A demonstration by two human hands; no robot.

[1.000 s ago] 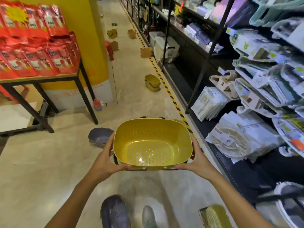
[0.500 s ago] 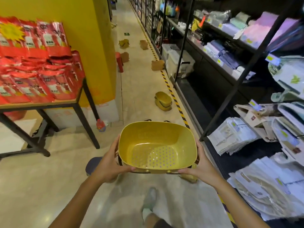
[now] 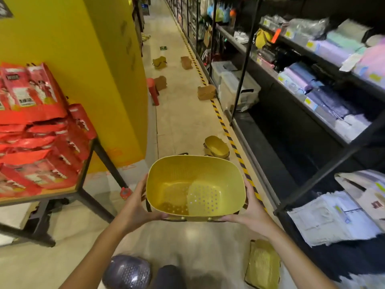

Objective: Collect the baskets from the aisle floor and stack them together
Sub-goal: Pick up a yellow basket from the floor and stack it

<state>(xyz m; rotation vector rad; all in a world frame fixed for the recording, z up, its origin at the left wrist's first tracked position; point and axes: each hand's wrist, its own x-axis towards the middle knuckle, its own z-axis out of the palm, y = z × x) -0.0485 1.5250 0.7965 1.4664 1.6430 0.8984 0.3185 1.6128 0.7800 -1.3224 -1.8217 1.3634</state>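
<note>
a: yellow basket (image 3: 194, 187) is being carried at chest level, mouth up, with nothing inside. left hand (image 3: 139, 207) is gripping its left wall, right hand (image 3: 251, 211) is gripping its right wall, fingers curling under the near rim

b: what is changing against the earlier views?

a: person is advancing along the aisle floor (image 3: 181, 113). second yellow basket (image 3: 216, 147) on the floor ahead is appearing closer to the carried one, just beyond its far rim. purple basket (image 3: 127, 273), upturned, is now lying at the bottom edge near the feet, and a flat yellow piece (image 3: 263, 263) is lying to the right of it

b: meaning for the task?

a: collection is proceeding, judged early. brown baskets (image 3: 205, 92) are waiting further down the aisle, well apart. next pickup is probably the second yellow basket; nesting will require lowering the held one or freeing one hand. purple basket is being passed, so a return looks necessary
</note>
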